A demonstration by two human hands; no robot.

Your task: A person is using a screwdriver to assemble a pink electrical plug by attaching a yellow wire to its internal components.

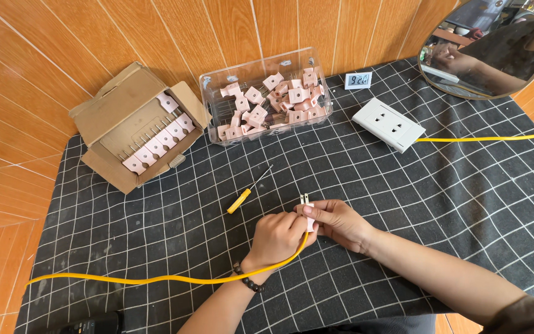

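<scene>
**Both hands closing on a pink plug at the counter's centre**

I am watching the left hand point(277, 237) and right hand point(335, 221) meeting over the checked counter point(440, 204), fingers pinching a pink plug point(308, 213) (prongs pointing up) on a yellow cable point(156, 279). A yellow screwdriver point(246, 193) is lying just beyond; a clear box point(264, 96) of plugs and a white socket point(388, 124) are sitting farther back.

Looked like a small home assembly bench: beyond the gripped plug point(306, 207), a cardboard box point(134, 127) and clear bin point(266, 96) of pink plugs, a screwdriver point(247, 192), a test socket point(388, 124).
</scene>
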